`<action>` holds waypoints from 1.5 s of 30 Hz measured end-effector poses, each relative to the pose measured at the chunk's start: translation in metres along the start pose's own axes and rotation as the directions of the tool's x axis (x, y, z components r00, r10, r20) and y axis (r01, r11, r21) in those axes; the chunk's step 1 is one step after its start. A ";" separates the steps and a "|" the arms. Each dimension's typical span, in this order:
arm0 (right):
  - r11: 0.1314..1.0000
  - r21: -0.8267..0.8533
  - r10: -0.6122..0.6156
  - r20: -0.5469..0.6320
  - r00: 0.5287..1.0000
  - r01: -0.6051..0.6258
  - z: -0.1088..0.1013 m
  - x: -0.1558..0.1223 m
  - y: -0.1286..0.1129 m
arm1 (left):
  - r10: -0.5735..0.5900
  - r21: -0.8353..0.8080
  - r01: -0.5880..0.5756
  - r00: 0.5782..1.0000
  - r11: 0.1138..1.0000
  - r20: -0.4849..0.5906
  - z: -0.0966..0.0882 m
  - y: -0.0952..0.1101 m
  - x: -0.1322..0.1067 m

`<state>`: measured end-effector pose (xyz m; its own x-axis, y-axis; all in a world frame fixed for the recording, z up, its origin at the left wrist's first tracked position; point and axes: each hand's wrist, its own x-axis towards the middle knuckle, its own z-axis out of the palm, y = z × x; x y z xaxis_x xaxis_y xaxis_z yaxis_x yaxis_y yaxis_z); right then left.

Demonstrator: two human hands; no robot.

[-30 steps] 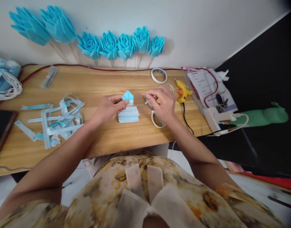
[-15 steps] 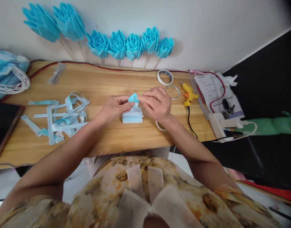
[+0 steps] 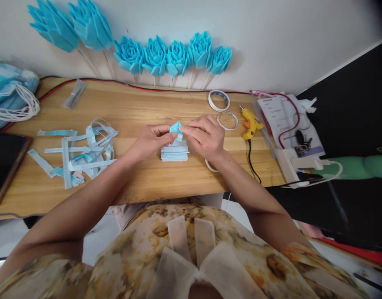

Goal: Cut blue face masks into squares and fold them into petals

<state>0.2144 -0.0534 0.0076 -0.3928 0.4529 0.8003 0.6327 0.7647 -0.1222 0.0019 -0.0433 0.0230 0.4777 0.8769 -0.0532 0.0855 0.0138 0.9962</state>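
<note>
Reference: the stack of pleated blue sheets point(image 3: 174, 153) on the wooden surface point(image 3: 141, 178). The workpiece, a small folded blue piece point(image 3: 175, 128), is held just above the far edge of the stack. The left hand point(image 3: 151, 139), left of the stack, pinches the workpiece between thumb and fingers. The right hand point(image 3: 208, 136), right of the stack, has its fingertips against the right edge of the workpiece; whether they grip it or only press cannot be determined.

Progress: seven blue flowers point(image 3: 155, 55) on sticks, beyond the stack, appear complete. Trimmed strips point(image 3: 87, 151) lie left of the stack, so cutting appears done for those parts. The workpiece is judged partly folded: its upper part is shaped, and its pale lower end is flat. The stacked sheets appear unshaped and remain to be worked. A yellow glue gun point(image 3: 251, 123) lies right of the stack, untouched.
</note>
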 end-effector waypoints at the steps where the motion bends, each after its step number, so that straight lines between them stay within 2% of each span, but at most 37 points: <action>1: 1.000 0.003 -0.009 -0.013 1.000 0.009 0.000 0.000 0.000 | -0.002 0.000 0.002 1.000 1.000 -0.009 0.000 0.000 0.000; 6: 0.999 -0.007 0.047 0.040 0.998 -0.047 0.000 -0.001 -0.001 | -0.010 0.045 0.011 1.000 0.999 -0.021 -0.002 -0.001 0.001; 10: 0.995 0.019 0.096 0.005 0.995 -0.096 -0.001 0.000 -0.002 | -0.018 0.070 0.021 0.999 0.997 -0.041 -0.003 0.000 0.002; 13: 0.993 -0.020 0.113 0.008 0.994 -0.113 -0.001 0.000 -0.003 | -0.037 0.066 0.041 0.997 0.997 -0.064 -0.003 0.001 0.002; 20: 0.997 -0.037 0.072 -0.003 0.997 -0.072 0.001 0.001 -0.005 | -0.040 0.068 0.045 0.997 0.997 -0.066 -0.003 -0.001 0.001; 26: 0.993 -0.034 0.114 0.058 0.992 -0.112 0.002 0.000 -0.006 | -0.031 0.049 0.035 0.996 0.998 -0.084 -0.002 -0.003 0.001; 30: 0.991 0.033 0.124 0.118 0.985 -0.129 0.001 0.002 -0.005 | -0.052 0.010 0.053 0.996 0.999 -0.071 -0.002 -0.004 0.002; 35: 0.982 0.081 0.148 0.224 0.963 -0.170 -0.001 0.005 -0.003 | -0.096 -0.129 0.084 0.991 0.988 -0.089 -0.001 -0.004 0.004; 39: 0.957 0.175 0.190 0.228 0.955 -0.232 -0.005 0.007 -0.004 | -0.098 -0.131 0.085 0.991 0.988 -0.091 -0.002 -0.004 0.005; 41: 0.909 0.245 0.281 0.235 0.931 -0.336 -0.007 0.007 -0.005 | -0.098 -0.098 0.089 0.991 0.991 -0.092 -0.003 -0.005 0.005; 45: 0.767 0.325 0.473 0.295 0.830 -0.553 -0.007 0.003 -0.005 | -0.086 -0.036 0.083 0.991 0.996 -0.104 -0.002 -0.007 0.005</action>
<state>0.2143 -0.0594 0.0147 -0.2237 0.8729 0.4336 0.4854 0.4855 -0.7271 0.0022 -0.0378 0.0155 0.3748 0.9178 -0.1313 0.0935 0.1035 0.9902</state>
